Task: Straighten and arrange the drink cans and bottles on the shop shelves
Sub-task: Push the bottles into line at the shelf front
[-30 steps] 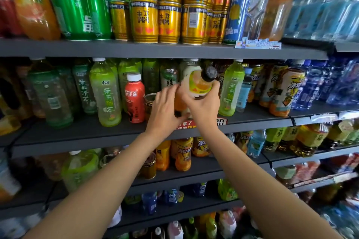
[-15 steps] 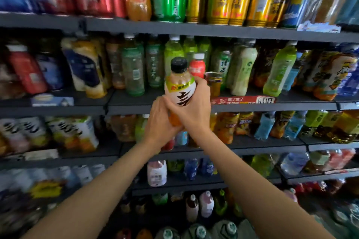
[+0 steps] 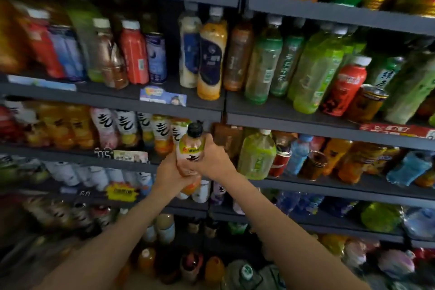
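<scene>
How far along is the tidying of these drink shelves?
Done: a row of white-label bottles stands lined up on one shelf. In hand: both the left hand and right hand grip a black-capped bottle of the same label, held in front of that row. Left: a can and nearby bottles at right lean unevenly.

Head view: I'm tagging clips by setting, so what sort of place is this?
Most likely a shop's drinks aisle: dark shelves packed with rows of bottles, and price tags clipped along the shelf edges.
</scene>
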